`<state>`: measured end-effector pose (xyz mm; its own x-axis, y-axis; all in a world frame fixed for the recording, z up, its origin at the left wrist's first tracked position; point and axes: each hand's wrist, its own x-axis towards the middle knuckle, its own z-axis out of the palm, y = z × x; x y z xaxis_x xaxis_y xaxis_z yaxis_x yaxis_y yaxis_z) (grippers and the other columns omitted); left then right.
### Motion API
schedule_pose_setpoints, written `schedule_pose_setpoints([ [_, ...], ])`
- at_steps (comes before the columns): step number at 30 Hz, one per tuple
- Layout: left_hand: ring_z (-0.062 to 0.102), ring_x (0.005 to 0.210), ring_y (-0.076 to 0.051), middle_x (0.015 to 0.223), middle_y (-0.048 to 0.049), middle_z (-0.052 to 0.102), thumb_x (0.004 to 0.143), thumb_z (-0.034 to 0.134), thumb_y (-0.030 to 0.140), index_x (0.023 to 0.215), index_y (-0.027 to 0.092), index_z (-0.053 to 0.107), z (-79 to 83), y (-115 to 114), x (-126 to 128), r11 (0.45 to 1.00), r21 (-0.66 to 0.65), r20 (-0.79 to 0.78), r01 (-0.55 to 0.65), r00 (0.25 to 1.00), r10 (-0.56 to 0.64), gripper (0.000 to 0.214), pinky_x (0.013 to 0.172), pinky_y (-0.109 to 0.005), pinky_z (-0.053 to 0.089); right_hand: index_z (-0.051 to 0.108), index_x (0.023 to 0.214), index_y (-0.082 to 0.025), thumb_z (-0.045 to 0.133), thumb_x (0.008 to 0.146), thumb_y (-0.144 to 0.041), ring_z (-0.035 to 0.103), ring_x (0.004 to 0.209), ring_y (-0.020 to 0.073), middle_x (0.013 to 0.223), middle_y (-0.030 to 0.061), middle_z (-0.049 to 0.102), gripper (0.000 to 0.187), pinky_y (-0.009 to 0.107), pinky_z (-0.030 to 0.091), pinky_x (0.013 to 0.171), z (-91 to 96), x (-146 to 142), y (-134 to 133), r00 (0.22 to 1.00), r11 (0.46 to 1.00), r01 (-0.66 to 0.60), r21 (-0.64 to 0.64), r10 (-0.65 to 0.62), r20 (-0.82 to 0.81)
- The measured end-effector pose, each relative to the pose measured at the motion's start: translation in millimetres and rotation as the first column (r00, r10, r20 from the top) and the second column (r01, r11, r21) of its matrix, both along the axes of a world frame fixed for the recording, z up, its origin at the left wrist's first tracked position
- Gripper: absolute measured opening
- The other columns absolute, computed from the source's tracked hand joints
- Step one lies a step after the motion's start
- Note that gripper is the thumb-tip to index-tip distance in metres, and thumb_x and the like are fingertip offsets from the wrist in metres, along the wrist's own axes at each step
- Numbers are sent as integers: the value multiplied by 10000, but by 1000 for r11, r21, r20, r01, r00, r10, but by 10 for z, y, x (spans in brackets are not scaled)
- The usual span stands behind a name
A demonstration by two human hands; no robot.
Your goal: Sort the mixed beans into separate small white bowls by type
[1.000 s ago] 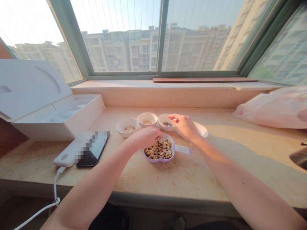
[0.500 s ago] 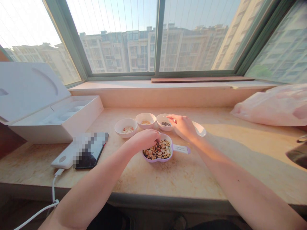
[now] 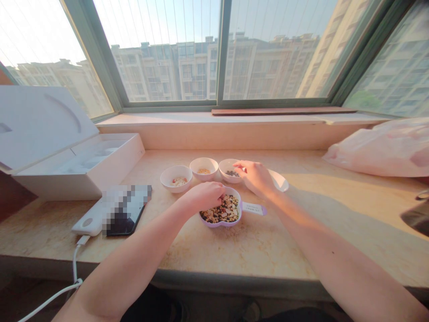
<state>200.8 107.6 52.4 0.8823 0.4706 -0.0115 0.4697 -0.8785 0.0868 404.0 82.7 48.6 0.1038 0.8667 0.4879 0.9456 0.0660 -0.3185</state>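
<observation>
My left hand [image 3: 206, 195] is closed over a lavender bowl [image 3: 214, 224] with a short handle, its fingertips down among the mixed beans and nuts [image 3: 228, 211]. What those fingers pinch is too small to make out. At the rim of a white bowl [image 3: 226, 164] with dark beans [image 3: 232, 173], my right hand [image 3: 257, 175] has thumb and fingers pressed together. Anything between them cannot be made out. Two more white bowls stand to the left, one with small yellowish pieces [image 3: 203, 171], the other with pale and reddish pieces [image 3: 178, 181].
A white dish [image 3: 279, 180] is partly hidden behind my right hand. On the left lie a black phone [image 3: 122, 226], a white power bank [image 3: 87, 223] with a cable and an open white box [image 3: 117, 167]. A plastic bag [image 3: 382, 150] lies at right, below the window.
My left hand has shifted very slightly at the lavender bowl. My right hand stays at the bowl of dark beans, almost unmoved.
</observation>
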Motion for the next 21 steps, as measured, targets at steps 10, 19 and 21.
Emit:
schedule_pose_setpoints([
  [10,663,856,-184,988,-45,746,888,450,117,988,218,734,75,47,-90,997,-66,16,-30,999,31,317,704,-265,452,774,1062,-245,535,941,-224,721,931,252,1089,33,784,269,347,524,776,-2,-11,-12,999,999,-23,-33,22,-30],
  [19,650,870,-173,936,-34,736,852,474,73,925,221,719,64,117,-110,996,-87,207,15,978,3,295,739,-260,442,748,1165,-229,544,931,-184,705,1038,253,1182,52,757,314,359,535,873,5,-8,-11,999,999,-36,-37,34,-42],
  [21,648,885,-169,959,-37,731,854,478,64,961,220,710,58,135,-105,996,-84,233,24,973,-4,299,741,-254,445,745,1165,-221,544,924,-162,696,1053,246,1219,60,741,319,358,530,890,11,-8,-13,998,998,-44,-39,42,-51],
])
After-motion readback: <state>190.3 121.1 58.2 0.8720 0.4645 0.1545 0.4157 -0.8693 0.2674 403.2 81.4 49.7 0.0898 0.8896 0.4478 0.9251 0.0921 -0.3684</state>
